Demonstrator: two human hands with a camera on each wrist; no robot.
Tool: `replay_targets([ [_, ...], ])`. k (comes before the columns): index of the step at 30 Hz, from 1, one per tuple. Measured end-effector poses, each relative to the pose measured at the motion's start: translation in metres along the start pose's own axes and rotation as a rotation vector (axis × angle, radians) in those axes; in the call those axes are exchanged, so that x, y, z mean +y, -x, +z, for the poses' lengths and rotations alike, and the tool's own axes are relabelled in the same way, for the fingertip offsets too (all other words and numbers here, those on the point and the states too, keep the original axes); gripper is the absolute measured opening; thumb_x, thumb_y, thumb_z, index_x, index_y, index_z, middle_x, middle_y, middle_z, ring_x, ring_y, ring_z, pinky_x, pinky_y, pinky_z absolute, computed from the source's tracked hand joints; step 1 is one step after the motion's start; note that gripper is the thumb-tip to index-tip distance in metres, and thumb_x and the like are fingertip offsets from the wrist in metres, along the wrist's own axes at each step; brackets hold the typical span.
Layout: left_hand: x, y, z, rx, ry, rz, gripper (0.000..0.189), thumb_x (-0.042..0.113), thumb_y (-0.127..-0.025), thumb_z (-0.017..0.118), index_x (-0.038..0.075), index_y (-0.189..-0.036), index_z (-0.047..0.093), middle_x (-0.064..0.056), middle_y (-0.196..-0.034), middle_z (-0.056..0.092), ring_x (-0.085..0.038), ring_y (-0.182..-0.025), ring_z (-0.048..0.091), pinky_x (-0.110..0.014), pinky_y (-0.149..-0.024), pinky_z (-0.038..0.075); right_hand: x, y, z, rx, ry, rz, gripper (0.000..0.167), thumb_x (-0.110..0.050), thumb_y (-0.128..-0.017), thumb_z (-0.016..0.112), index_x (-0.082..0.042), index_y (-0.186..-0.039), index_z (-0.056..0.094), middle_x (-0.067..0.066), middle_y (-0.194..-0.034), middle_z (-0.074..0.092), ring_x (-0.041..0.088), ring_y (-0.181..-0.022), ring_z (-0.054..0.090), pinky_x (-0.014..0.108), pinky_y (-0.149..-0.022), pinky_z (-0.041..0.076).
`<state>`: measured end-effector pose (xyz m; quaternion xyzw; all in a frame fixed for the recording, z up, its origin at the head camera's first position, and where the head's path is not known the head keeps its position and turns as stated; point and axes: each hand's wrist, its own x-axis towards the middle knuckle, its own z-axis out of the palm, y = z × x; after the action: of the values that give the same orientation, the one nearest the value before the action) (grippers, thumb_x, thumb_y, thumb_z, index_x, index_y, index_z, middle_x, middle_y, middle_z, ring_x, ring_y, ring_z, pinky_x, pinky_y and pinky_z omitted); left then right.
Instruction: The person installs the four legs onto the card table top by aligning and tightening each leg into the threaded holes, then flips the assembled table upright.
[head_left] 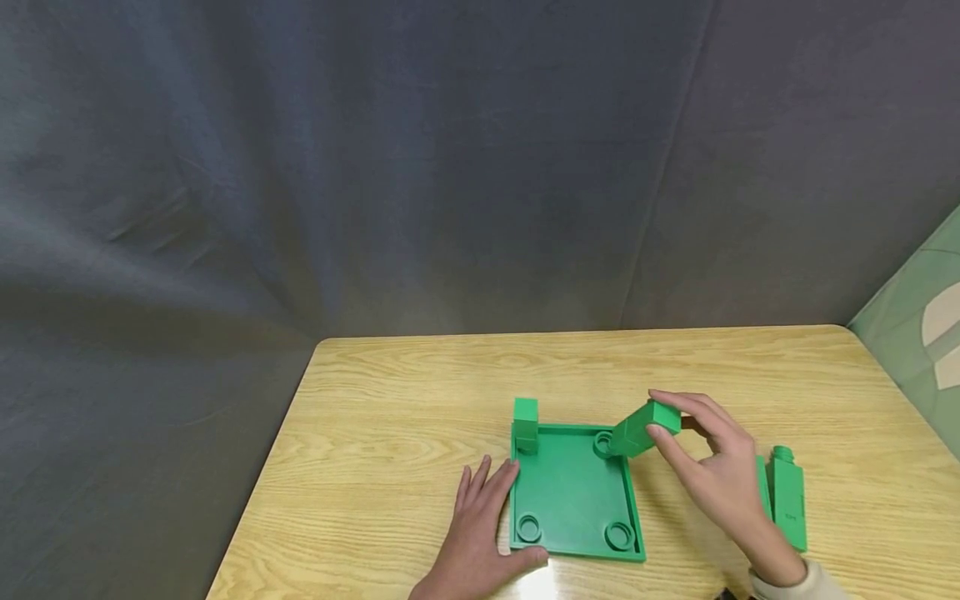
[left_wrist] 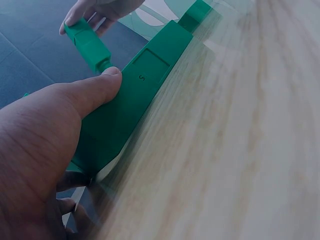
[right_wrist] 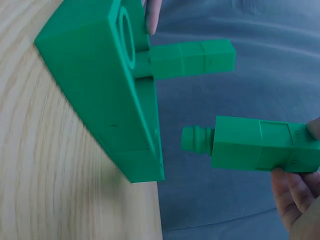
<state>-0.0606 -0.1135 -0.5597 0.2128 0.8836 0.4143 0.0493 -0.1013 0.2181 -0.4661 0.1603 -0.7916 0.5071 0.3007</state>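
A shallow green square tray (head_left: 573,492) with round sockets in its corners lies on the table. My left hand (head_left: 480,542) rests against its near-left corner, fingers extended along the left side and thumb pressing the front wall. My right hand (head_left: 720,475) pinches the top of a green block-shaped leg (right_wrist: 250,142) between thumb and fingers. That leg is tilted, and its ridged round stud points down toward the far-right socket (head_left: 603,443). In the right wrist view, the stud is apart from the tray. Another green leg (head_left: 527,417) stands upright in the far-left corner.
Right of the tray, a green leg (head_left: 790,504) lies on the wooden table (head_left: 375,450), and another (head_left: 763,487) is partly hidden by my right hand. A dark grey curtain (head_left: 480,167) hangs behind the table. The near-left (head_left: 529,527) and near-right sockets (head_left: 619,535) are visible.
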Motion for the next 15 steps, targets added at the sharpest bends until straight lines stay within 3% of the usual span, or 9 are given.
replay_targets([
  [6, 0.001, 0.000, 0.000, -0.013, 0.002, -0.020, 0.108, 0.073, -0.093, 0.078, 0.027, -0.178, 0.029, -0.002, -0.179, 0.038, -0.040, -0.171, 0.015, -0.059, -0.136, 0.000, 0.006, -0.004, 0.008, -0.001, 0.038, -0.007, 0.053, 0.023, -0.081, 0.083, 0.001, -0.129, 0.080, -0.015, -0.125, 0.074, -0.004, -0.111, 0.067, 0.007, -0.093, 0.052],
  [15, 0.002, 0.000, -0.001, -0.005, -0.004, -0.011, 0.108, 0.072, -0.093, 0.078, 0.027, -0.178, 0.029, -0.001, -0.179, 0.038, -0.040, -0.171, 0.016, -0.059, -0.136, 0.001, 0.015, -0.006, 0.019, -0.038, 0.068, -0.059, 0.057, 0.021, -0.077, 0.088, -0.003, -0.129, 0.081, 0.004, -0.118, 0.078, -0.005, -0.110, 0.066, 0.008, -0.090, 0.052],
])
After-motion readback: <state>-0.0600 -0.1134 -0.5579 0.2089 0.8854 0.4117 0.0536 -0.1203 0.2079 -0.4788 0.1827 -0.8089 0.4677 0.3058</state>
